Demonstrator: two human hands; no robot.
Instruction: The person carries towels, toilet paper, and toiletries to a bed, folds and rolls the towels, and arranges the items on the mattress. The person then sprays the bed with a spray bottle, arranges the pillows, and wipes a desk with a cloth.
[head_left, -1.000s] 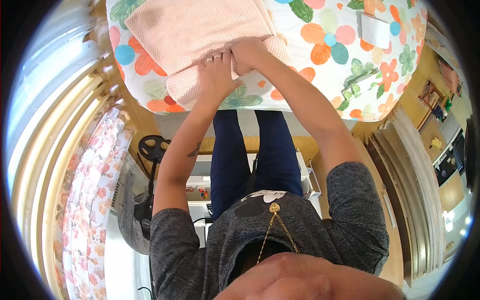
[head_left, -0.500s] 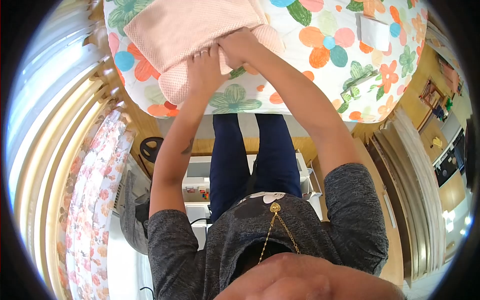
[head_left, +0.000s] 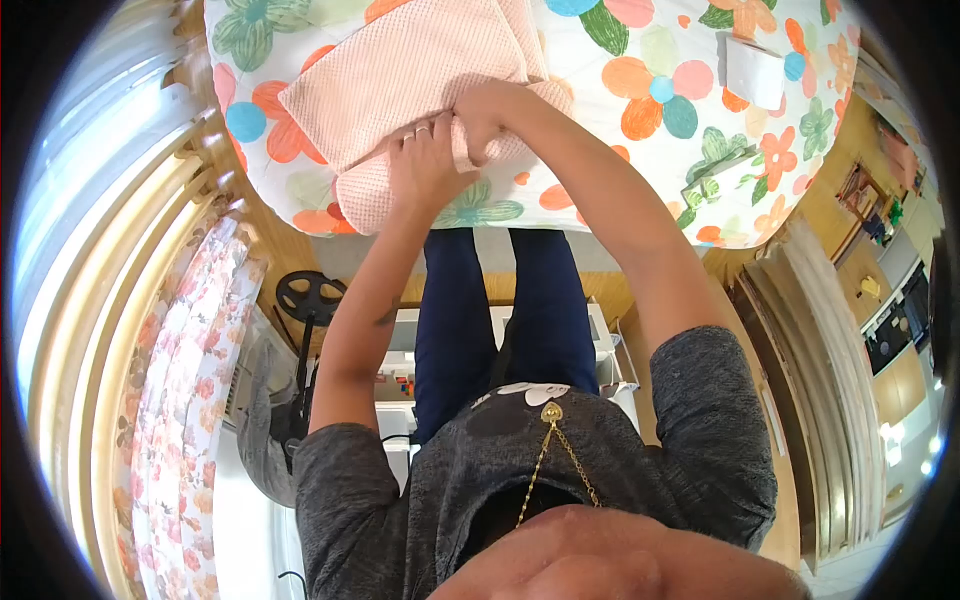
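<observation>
A peach waffle-textured towel [head_left: 400,75] lies near the close edge of the bed, its near side rolled into a thick tube. My left hand [head_left: 428,165], a ring on one finger, is wrapped over the left part of the roll, fingertips pressed into the fold. Close beside it, my right hand [head_left: 488,112] curls round the roll further right; some of its fingertips are hidden in the cloth. The towel's far part lies flat beyond both hands.
A floral sheet [head_left: 660,190] covers the bed under the towel. To the right sits a small white box-like object [head_left: 755,72]. Curtains [head_left: 185,400] hang on the left. Below stands a black wheel-shaped object [head_left: 310,298], with white drawers [head_left: 400,340] behind my legs.
The towel has shifted right and slightly toward me, together with both hands. My right hand's fingers are more curled on the roll.
</observation>
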